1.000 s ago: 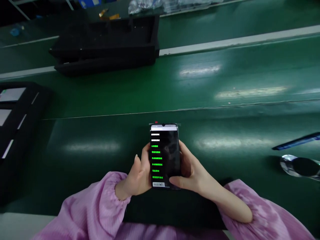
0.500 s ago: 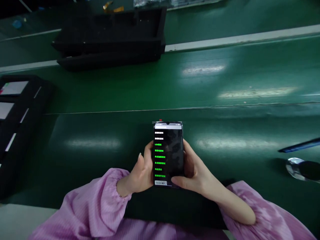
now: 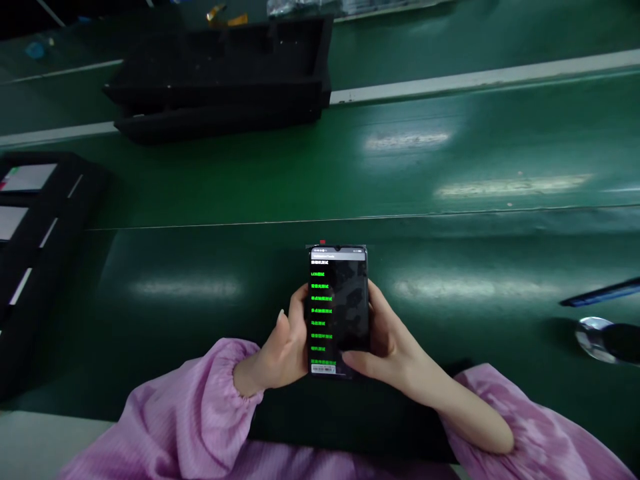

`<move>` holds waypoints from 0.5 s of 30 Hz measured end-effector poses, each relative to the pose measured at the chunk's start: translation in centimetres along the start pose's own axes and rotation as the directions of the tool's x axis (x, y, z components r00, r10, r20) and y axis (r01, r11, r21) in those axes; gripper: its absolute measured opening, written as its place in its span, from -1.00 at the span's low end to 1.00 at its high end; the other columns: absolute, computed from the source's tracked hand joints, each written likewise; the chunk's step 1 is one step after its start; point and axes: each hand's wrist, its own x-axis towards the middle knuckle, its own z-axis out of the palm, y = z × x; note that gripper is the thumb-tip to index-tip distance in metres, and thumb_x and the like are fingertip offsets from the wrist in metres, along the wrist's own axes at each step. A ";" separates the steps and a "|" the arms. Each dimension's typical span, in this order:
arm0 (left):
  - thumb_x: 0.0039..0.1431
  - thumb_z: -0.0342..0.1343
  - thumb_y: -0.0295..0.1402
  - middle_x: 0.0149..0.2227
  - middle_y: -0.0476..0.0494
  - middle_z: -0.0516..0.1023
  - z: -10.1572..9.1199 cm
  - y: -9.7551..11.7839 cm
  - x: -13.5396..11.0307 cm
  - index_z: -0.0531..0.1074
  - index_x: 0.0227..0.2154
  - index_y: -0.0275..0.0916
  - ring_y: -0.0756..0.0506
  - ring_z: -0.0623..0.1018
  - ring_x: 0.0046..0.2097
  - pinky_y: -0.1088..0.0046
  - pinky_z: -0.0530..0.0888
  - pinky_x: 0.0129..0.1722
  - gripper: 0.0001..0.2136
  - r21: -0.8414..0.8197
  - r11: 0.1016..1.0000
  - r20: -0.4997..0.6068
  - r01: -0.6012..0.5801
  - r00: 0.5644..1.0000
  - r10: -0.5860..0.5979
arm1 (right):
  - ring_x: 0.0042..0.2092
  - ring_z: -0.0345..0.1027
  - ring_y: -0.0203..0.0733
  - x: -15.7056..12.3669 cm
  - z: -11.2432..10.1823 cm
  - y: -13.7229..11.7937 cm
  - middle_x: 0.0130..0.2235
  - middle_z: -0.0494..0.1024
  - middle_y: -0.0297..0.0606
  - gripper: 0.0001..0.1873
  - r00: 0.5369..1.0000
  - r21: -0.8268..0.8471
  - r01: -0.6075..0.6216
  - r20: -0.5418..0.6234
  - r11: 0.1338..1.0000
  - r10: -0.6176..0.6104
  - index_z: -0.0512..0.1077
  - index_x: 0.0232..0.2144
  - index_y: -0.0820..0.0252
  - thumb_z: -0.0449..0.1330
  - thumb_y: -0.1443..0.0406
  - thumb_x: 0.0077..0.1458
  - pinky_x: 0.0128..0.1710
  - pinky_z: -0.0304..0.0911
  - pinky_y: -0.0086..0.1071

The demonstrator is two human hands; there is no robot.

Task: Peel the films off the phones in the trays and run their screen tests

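Note:
Upright in front of me is a smartphone [image 3: 345, 307], its lit dark screen showing a list of mostly green lines of text. A small barcode label sits at the screen's lower left, and a bit of red shows at the top edge. My left hand [image 3: 285, 347] grips the phone's left side, its thumb raised off the screen. On the right side, my right hand [image 3: 393, 347] is wrapped round the phone, with the thumb over the lower part of the screen. The fingers behind the phone are hidden.
A black tray [image 3: 220, 110] lies on the green bench [image 3: 240, 177] at the back. Another black tray [image 3: 75, 193] with flat pale items in its slots is at left. A blue pen [image 3: 600, 292] and a round clear-and-black object [image 3: 595, 337] lie at right.
The list on the screen has scrolled up, with new green lines showing at the bottom. Both hands keep their hold, and the phone is nearly in the same place.

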 end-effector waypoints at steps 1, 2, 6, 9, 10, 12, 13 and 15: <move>0.28 0.04 0.31 0.48 -0.24 0.18 0.0 0.0 0.0 0.05 0.42 0.08 -0.38 0.20 0.49 -0.18 0.06 0.48 -0.23 0.000 1.000 0.005 0.001 1.000 -0.001 | 0.41 0.20 0.05 0.0 0.0 0.1 0.40 0.26 -0.10 0.13 1.000 -0.007 0.004 -0.005 1.000 -0.004 -0.17 0.51 -0.11 0.44 0.23 0.14 0.36 0.26 -0.04; 0.28 0.04 0.31 0.48 -0.24 0.18 0.1 0.0 -0.1 0.04 0.42 0.08 -0.38 0.20 0.49 -0.18 0.06 0.48 -0.22 0.001 1.000 0.007 0.002 1.000 -0.002 | 0.41 0.19 0.04 -0.1 0.0 0.1 0.41 0.23 -0.09 0.15 1.000 -0.012 0.010 -0.003 1.000 -0.010 -0.19 0.52 -0.12 0.43 0.24 0.14 0.37 0.25 -0.05; 0.27 0.01 0.33 0.48 -0.21 0.19 -0.1 -0.2 -0.3 0.00 0.46 0.12 -0.38 0.18 0.50 -0.19 0.07 0.47 -0.19 0.012 1.000 0.012 0.003 1.000 -0.003 | 0.38 0.23 0.03 -0.1 -0.1 0.4 0.42 0.20 -0.08 0.26 0.997 0.026 0.047 0.067 0.999 -0.048 -0.26 0.53 -0.09 0.45 0.29 0.06 0.31 0.29 -0.10; 0.28 -0.02 0.35 0.49 -0.20 0.17 -0.6 -0.3 -0.4 -0.09 0.49 0.17 -0.38 0.15 0.51 -0.20 0.05 0.47 -0.16 0.026 1.000 0.011 0.012 1.000 -0.012 | 0.33 0.29 -0.02 -0.1 -0.2 0.4 0.40 0.21 -0.09 0.26 0.993 0.056 0.057 0.100 0.997 -0.062 -0.27 0.52 -0.11 0.42 0.36 0.03 0.18 0.38 -0.23; 0.28 -0.04 0.35 0.50 -0.20 0.15 -0.9 -0.3 -0.4 -0.12 0.50 0.17 -0.38 0.14 0.52 -0.20 0.04 0.47 -0.15 0.030 0.999 0.005 0.020 1.000 -0.020 | 0.30 0.32 -0.04 0.0 -0.3 0.4 0.39 0.22 -0.10 0.24 0.992 0.064 0.053 0.111 0.997 -0.060 -0.27 0.52 -0.12 0.40 0.38 0.04 0.12 0.41 -0.27; 0.25 -0.04 0.38 0.52 -0.19 0.11 -1.2 -0.5 -0.7 -0.18 0.51 0.18 -0.39 0.10 0.53 -0.22 0.04 0.47 -0.11 0.034 0.999 -0.010 0.033 0.999 -0.033 | 0.23 0.37 -0.08 0.1 -0.4 0.4 0.37 0.24 -0.12 0.23 0.990 0.080 0.062 0.124 0.995 -0.071 -0.25 0.51 -0.13 0.38 0.41 0.02 0.05 0.43 -0.31; 0.22 -0.03 0.40 0.52 -0.18 0.11 -1.3 -0.6 -0.9 -0.17 0.51 0.18 -0.41 0.09 0.53 -0.23 0.06 0.47 -0.08 0.040 0.998 -0.034 0.038 0.999 -0.037 | 0.20 0.39 -0.10 0.2 -0.5 0.4 0.36 0.26 -0.12 0.23 0.988 0.079 0.072 0.129 0.994 -0.082 -0.23 0.51 -0.11 0.37 0.42 -0.01 0.03 0.42 -0.32; 0.16 -0.03 0.45 0.50 -0.12 0.17 -0.9 -0.8 -1.3 -0.05 0.49 0.20 -0.42 0.15 0.51 -0.19 0.17 0.44 -0.07 0.121 0.990 -0.180 0.071 0.982 -0.048 | 0.16 0.40 -0.12 0.5 -0.4 0.5 0.34 0.28 -0.13 0.28 0.986 0.069 0.099 0.125 0.993 -0.107 -0.22 0.51 -0.07 0.40 0.43 -0.08 0.02 0.41 -0.35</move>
